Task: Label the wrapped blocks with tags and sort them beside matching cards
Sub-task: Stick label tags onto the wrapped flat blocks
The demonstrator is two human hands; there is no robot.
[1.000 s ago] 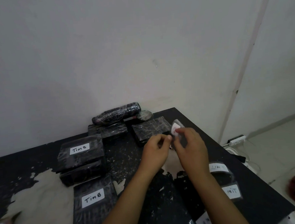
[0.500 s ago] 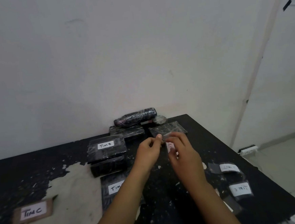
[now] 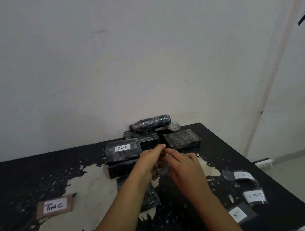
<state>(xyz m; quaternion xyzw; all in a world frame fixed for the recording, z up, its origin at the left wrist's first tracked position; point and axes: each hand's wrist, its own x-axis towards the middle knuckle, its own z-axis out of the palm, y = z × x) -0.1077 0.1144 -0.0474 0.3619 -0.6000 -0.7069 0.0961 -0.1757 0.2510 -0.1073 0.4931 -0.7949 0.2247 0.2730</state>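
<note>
Two bare hands meet above the worn black desk (image 3: 43, 171): left hand (image 3: 148, 161) and right hand (image 3: 185, 165), fingertips touching; grip contents cannot be determined. Nearby: plastic-wrapped black block tagged "Tim B" (image 3: 122, 151).

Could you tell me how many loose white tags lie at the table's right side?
3: the far tag, the middle tag nearer the camera, and the near tag by the front edge. Others may lie hidden under the arms.

Black wrapped blocks (image 3: 182, 140) stacked rear, brown card (image 3: 54, 207) front-left
</note>
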